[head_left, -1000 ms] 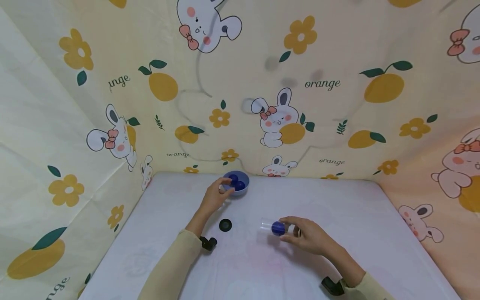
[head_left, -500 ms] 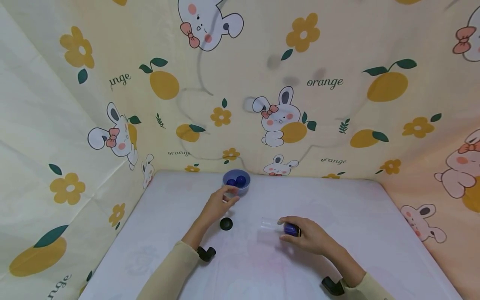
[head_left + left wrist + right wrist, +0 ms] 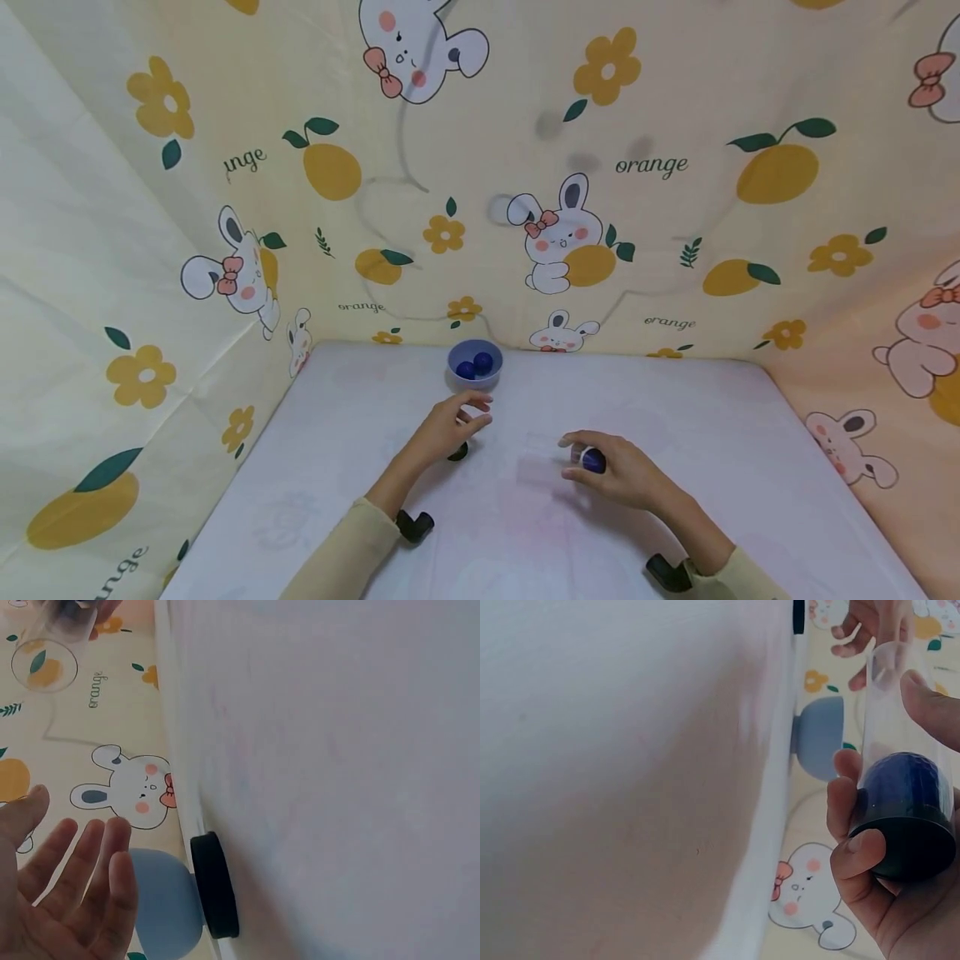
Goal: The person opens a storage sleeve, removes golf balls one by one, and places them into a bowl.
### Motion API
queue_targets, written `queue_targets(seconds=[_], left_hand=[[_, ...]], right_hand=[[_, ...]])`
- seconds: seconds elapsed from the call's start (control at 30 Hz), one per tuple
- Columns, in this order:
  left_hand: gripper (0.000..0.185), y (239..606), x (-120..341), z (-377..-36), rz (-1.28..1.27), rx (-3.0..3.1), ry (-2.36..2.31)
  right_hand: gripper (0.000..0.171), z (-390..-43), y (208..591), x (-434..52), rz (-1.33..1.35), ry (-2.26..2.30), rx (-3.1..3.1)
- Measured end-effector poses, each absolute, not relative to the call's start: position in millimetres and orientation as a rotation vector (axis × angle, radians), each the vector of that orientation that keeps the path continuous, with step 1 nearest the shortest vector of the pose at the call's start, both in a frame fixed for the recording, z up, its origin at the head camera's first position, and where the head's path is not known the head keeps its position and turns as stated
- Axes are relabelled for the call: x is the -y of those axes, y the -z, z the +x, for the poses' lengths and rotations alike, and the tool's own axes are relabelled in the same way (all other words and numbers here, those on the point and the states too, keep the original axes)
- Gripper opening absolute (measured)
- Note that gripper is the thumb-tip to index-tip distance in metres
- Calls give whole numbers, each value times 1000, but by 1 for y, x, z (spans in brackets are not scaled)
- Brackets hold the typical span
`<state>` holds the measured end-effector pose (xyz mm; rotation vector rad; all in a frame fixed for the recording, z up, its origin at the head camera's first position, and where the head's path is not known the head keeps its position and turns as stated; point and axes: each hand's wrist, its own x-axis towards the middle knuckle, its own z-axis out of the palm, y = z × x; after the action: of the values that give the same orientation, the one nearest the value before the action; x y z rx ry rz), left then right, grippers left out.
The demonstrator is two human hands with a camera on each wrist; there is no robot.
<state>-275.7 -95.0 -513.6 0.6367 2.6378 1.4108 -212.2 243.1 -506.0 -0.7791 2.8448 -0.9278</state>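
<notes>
While your right hand grips the clear tube with fingers curled round its capped end, the tube lies roughly sideways, its open mouth pointing toward the left hand; this keeps the one blue ball seated against the black end cap. Your left hand holds nothing, fingers loosely spread, hovering just left of the tube mouth and above the loose black cap on the table. Beyond the tube, toward the backdrop, stands the blue bowl with two more balls. Nothing lies between bowl and tube; the printed cloth closes the far side.
</notes>
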Motion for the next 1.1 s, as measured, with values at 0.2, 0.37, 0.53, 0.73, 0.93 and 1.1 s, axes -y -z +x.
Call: queue_targets(seconds=[0.2, 0.37, 0.53, 0.73, 0.93, 1.1], left_hand=[[37, 512, 91, -269, 661, -2580, -1388], [41, 511, 86, -264, 677, -2527, -1386], [39, 510, 80, -258, 725, -2507, -1364], [37, 509, 74, -250, 765, -2443, -1348], [39, 509, 68, -245, 865, -2424, -1323], [41, 508, 67, -244, 877, -2435, -1308]], right_hand=[[51, -213, 505, -242, -760, 915, -2844], [49, -214, 504, -241, -741, 910, -2850], [46, -216, 504, -239, -732, 897, -2856], [46, -217, 502, -238, -740, 891, -2851], [47, -217, 502, -238, -763, 880, -2850], [50, -217, 502, -237, -790, 895, -2842]])
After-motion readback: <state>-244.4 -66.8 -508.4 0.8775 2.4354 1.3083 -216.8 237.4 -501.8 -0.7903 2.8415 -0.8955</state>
